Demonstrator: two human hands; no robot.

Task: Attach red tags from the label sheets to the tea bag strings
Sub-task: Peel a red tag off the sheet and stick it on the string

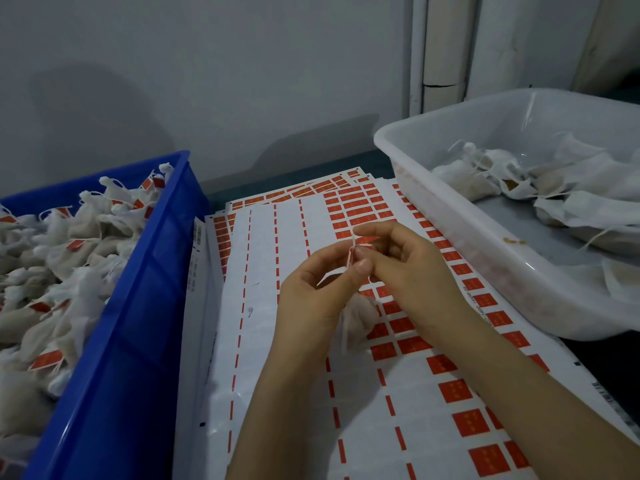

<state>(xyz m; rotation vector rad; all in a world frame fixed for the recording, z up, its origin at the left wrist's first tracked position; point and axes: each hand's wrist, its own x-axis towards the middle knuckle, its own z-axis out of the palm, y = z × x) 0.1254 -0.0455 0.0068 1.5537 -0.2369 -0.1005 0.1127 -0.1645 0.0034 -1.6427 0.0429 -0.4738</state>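
Observation:
Both hands meet above the label sheets [346, 393], white backing with rows of red tags. My left hand [311, 292] pinches a red tag [350, 258] and the white string by its fingertips. My right hand [408, 268] pinches the same tag and string from the right, thumb against the left thumb. A white tea bag [356, 320] hangs on the string below the hands, partly hidden by them. Much of the top sheet shows empty columns where tags have been peeled.
A blue bin [138, 306] on the left holds several tea bags with red tags attached. A translucent white tub [450, 216] at the right holds several untagged tea bags. More label sheets fan out behind. A grey wall stands close behind the table.

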